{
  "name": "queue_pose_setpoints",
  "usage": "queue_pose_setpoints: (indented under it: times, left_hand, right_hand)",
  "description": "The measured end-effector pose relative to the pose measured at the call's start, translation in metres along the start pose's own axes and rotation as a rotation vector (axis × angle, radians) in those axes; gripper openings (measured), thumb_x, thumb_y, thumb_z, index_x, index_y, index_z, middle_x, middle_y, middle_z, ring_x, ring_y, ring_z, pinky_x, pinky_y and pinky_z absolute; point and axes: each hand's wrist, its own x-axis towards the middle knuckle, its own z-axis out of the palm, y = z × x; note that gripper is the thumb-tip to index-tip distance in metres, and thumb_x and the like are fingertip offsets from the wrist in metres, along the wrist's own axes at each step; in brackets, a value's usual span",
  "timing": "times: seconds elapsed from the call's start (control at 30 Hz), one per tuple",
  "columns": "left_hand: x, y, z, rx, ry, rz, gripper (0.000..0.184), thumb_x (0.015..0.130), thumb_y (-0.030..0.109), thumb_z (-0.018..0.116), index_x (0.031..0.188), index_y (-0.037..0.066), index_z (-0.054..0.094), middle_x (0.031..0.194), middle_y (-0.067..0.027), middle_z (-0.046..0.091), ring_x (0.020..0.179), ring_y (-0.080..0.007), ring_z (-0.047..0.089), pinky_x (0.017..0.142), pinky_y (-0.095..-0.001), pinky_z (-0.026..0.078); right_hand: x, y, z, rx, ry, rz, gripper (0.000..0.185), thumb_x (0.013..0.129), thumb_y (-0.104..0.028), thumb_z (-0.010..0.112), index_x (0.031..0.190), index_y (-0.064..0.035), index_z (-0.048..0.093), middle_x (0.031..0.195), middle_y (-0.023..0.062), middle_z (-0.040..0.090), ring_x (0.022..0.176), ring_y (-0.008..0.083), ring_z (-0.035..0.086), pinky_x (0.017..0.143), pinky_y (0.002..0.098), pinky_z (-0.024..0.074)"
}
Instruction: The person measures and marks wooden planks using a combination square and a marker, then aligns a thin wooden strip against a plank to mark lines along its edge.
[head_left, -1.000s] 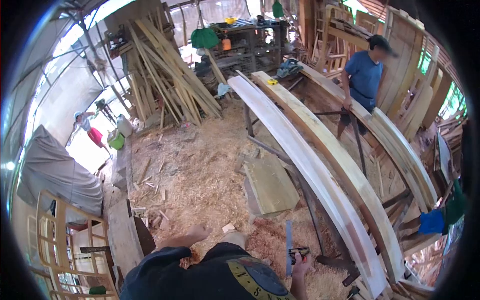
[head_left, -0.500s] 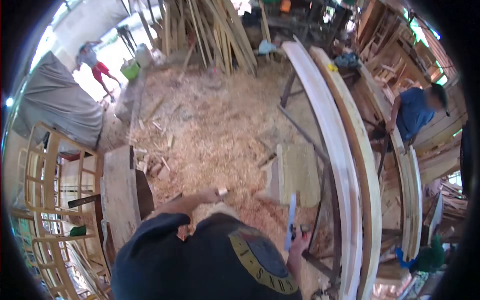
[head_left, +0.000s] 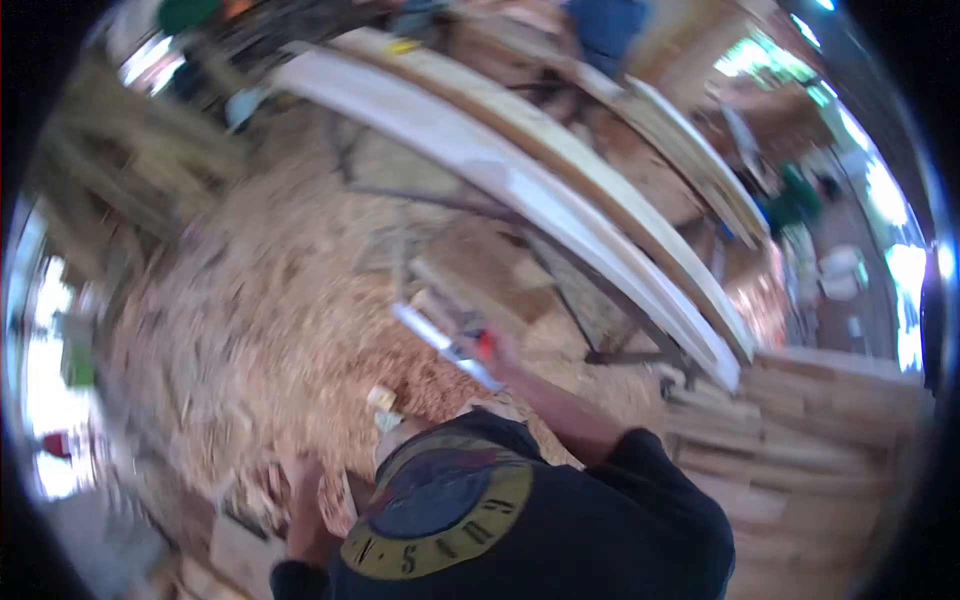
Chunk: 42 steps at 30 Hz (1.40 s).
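Head view: the right hand (head_left: 508, 359) was closed round a red-and-black tool (head_left: 485, 345), just off centre toward 6 o'clock, with a straight pale strip (head_left: 424, 330) alongside, angled from 10 to 4. Left hand (head_left: 303, 468), between 7 and 8 o'clock, was too blurry to tell how open; I couldn't see anything in it. My guess: the tool was fairly light but hard and rigid, the strip stiff and thin, maybe slick. Best hold's probably the chunky body, not the strip's end.

Compared with half a second earlier, the strip had gone from nearly upright to slanted, and the left hand no longer overlapped the small wood block (head_left: 381, 397). Further out, the long planks (head_left: 520, 180) had swung from 1-to-5 to roughly 11-to-4, and the person in blue (head_left: 608, 32) was cropped at 1 o'clock.
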Motion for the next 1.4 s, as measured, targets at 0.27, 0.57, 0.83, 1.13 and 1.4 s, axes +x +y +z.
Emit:
queue_pose_setpoints:
  times: [0.27, 0.57, 0.83, 1.13, 1.4]
  left_hand:
    - [-0.002, -0.008, 0.031, 1.208, -0.355, 0.520, 0.026, 0.093, 0.026, 0.054, 0.096, 0.005, 0.070, 0.076, -0.0138, 0.068, 0.070, -0.0286, 0.068, 0.060, -0.0434, 0.055]
    - [0.028, 0.099, 0.123, 1.083, -0.325, 0.705, 0.032, 0.090, 0.029, 0.056, 0.100, 0.002, 0.072, 0.088, -0.0223, 0.071, 0.080, -0.0391, 0.070, 0.073, -0.0498, 0.055]
    - [-0.093, 0.288, 0.316, 0.611, -0.026, 0.598, 0.034, 0.095, 0.036, 0.061, 0.102, 0.004, 0.070, 0.094, -0.0198, 0.073, 0.088, -0.0362, 0.071, 0.079, -0.0452, 0.055]
    - [-0.217, 0.525, 0.512, 0.696, -0.291, 1.044, 0.026, 0.097, 0.026, 0.061, 0.107, 0.003, 0.068, 0.095, -0.0196, 0.069, 0.088, -0.0347, 0.067, 0.081, -0.0429, 0.053]
    - [-0.198, 0.659, 0.595, 0.758, -0.186, 1.537, 0.028, 0.090, 0.017, 0.065, 0.116, 0.006, 0.066, 0.118, -0.0190, 0.065, 0.111, -0.0367, 0.061, 0.096, -0.0452, 0.050]
  right_hand:
    - [-0.034, -0.020, 0.017, -1.368, 0.122, -0.613, 0.033, 0.084, -0.014, 0.077, 0.100, -0.0050, 0.050, 0.082, 0.0162, 0.057, 0.075, 0.0363, 0.058, 0.068, 0.0451, 0.0482]
    - [-0.118, -0.092, -0.126, -1.291, 0.524, -0.496, 0.030, 0.087, -0.025, 0.077, 0.101, -0.0082, 0.057, 0.081, 0.0150, 0.064, 0.070, 0.0346, 0.065, 0.066, 0.0440, 0.0522]
    - [-0.226, -0.206, -0.267, -1.026, 0.652, -0.513, 0.024, 0.089, -0.020, 0.072, 0.099, -0.0048, 0.055, 0.074, 0.0060, 0.054, 0.067, 0.0159, 0.053, 0.062, 0.0370, 0.0474]
    - [-0.316, -0.247, -0.402, -0.602, 0.926, -0.704, 0.024, 0.089, -0.012, 0.070, 0.107, -0.0033, 0.058, 0.091, 0.0045, 0.062, 0.082, 0.0145, 0.060, 0.073, 0.0310, 0.0514]
    - [-0.357, -0.247, -0.445, -0.281, 1.135, -0.743, 0.028, 0.089, -0.012, 0.067, 0.114, -0.0028, 0.058, 0.096, 0.0029, 0.062, 0.084, 0.0133, 0.061, 0.076, 0.0297, 0.0528]
